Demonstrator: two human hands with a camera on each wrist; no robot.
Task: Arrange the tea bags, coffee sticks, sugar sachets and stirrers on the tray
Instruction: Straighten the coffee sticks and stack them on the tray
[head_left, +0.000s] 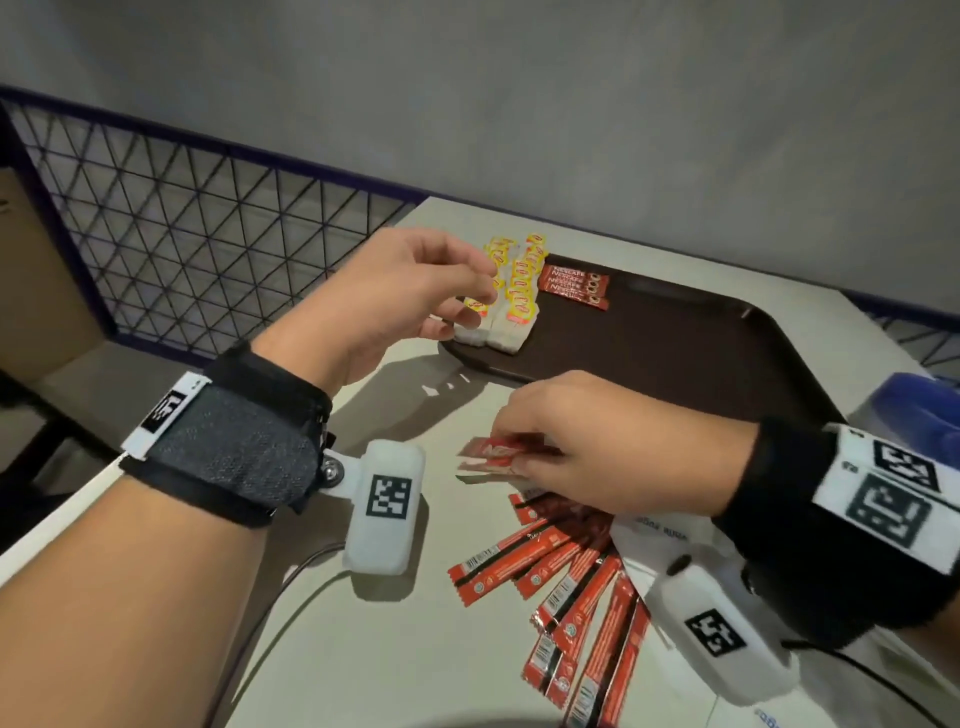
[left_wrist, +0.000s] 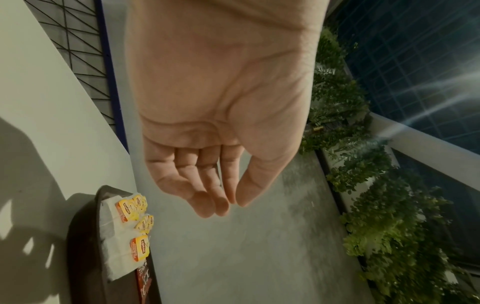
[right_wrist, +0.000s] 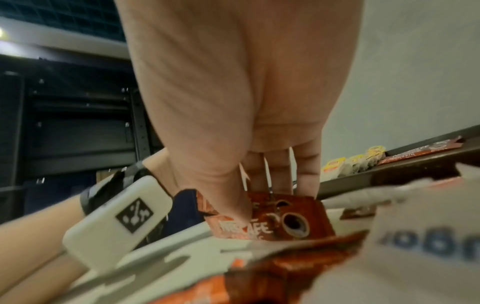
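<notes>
Several red foil coffee sticks (head_left: 493, 454) are pinched by the right hand (head_left: 597, 441); they should be laid squarely on the brown plastic tray (head_left: 675, 353), while the left hand (head_left: 405, 291) is held loosely curled, empty.

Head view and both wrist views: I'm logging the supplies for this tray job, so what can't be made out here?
- Red coffee sticks fanned on the white table: count unclear in the head view; the right hand covers their upper ends.
- Bunch of red coffee sticks the right hand grips: number blurred in both views.
- White sachets with blue print: blurred, cut off by the edge.
- Stirrers: none identifiable.
- Left hand: holds nothing visible.
</notes>
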